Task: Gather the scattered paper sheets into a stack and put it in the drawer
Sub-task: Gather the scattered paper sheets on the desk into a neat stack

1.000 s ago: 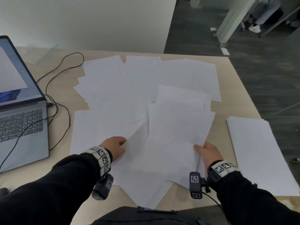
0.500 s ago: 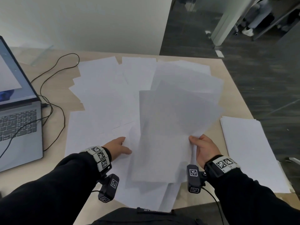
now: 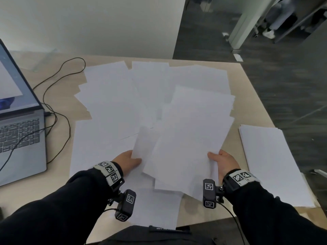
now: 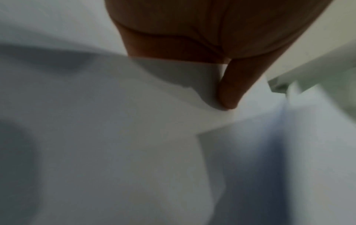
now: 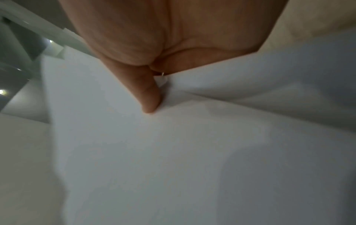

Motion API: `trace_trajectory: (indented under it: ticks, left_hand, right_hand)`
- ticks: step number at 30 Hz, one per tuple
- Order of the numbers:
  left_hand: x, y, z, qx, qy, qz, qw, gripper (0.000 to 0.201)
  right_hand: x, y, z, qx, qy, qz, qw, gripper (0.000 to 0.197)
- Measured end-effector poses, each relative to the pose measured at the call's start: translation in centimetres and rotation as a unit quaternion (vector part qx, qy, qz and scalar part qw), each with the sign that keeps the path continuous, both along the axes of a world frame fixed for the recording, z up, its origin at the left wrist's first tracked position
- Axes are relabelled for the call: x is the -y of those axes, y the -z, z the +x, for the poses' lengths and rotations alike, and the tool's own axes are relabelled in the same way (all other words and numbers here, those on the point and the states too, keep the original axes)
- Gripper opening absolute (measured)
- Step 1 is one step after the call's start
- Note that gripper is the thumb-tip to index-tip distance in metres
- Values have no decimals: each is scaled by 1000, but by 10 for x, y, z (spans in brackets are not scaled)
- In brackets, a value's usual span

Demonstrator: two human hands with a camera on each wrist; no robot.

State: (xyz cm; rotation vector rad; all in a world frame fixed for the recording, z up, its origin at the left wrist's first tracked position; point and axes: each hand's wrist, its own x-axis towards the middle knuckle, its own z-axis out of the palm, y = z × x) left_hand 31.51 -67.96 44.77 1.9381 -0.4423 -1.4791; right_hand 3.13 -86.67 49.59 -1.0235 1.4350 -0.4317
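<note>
A loose bundle of white paper sheets (image 3: 187, 147) is held just above the table in front of me, fanned and uneven. My left hand (image 3: 128, 160) pinches its left edge, and the thumb (image 4: 230, 91) lies on top of the paper (image 4: 134, 137). My right hand (image 3: 222, 160) pinches the right edge, with its thumb (image 5: 149, 99) pressed on the top sheet (image 5: 192, 152). Several more scattered sheets (image 3: 115, 96) lie overlapping on the table beyond and to the left. No drawer is in view.
A neat paper stack (image 3: 270, 165) lies at the table's right edge. An open laptop (image 3: 19, 137) stands at the left, and its black cable (image 3: 58, 112) loops beside the sheets. The table (image 3: 247, 96) ends at the right over dark floor.
The bundle was raised and tilted up in the right hand; it now lies lower and flatter. The left hand has left the table sheets and taken hold of the bundle's left edge.
</note>
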Motion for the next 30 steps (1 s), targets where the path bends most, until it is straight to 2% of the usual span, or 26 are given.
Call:
trace_trajectory:
  ticks: [2,4,8,11,14,18,20,22,24,27,29,30]
  left_hand:
    - [-3,1,7,72,-18,20,997,36]
    - [-7,0,13,125,-30,49,990,26]
    - [-15,2,22,156,-86,60,982,26]
    - [-14,2,21,145,-99,64,982,27]
    - [-9,4,10,102,-99,57,988,31]
    - [-5,16,-10,10,-114,22,993,60]
    - [-2,11,-24,-3,-83,15,996,48]
    - [1,6,-34,-7,-73,11,997,46]
    - [4,-2,-38,25,-61,2,998,43]
    - [7,-24,-38,86,-56,-35,994,18]
    - [9,-48,-35,81,-68,-84,991,10]
    - [10,-59,-32,70,-77,-107,989,11]
  right_hand:
    - [2,10,-6,-95,-34,-27,994,6]
    - [3,21,-13,-138,-45,-38,989,7]
    - [1,36,-25,-193,-53,-35,979,18]
    - [-7,42,-29,-182,-74,-10,980,21]
    - [-21,41,-25,-146,-112,11,983,21]
    - [-41,37,-6,-117,-185,-5,976,16]
    - [-52,32,8,-91,-211,-10,973,15]
    - [-61,29,20,-66,-228,3,972,14]
    - [-69,27,28,-52,-241,19,969,14]
    - [-67,21,31,-104,-255,-32,961,16]
    - [-57,13,29,-117,-216,-81,966,31]
    - [-52,6,29,-103,-187,-98,972,49]
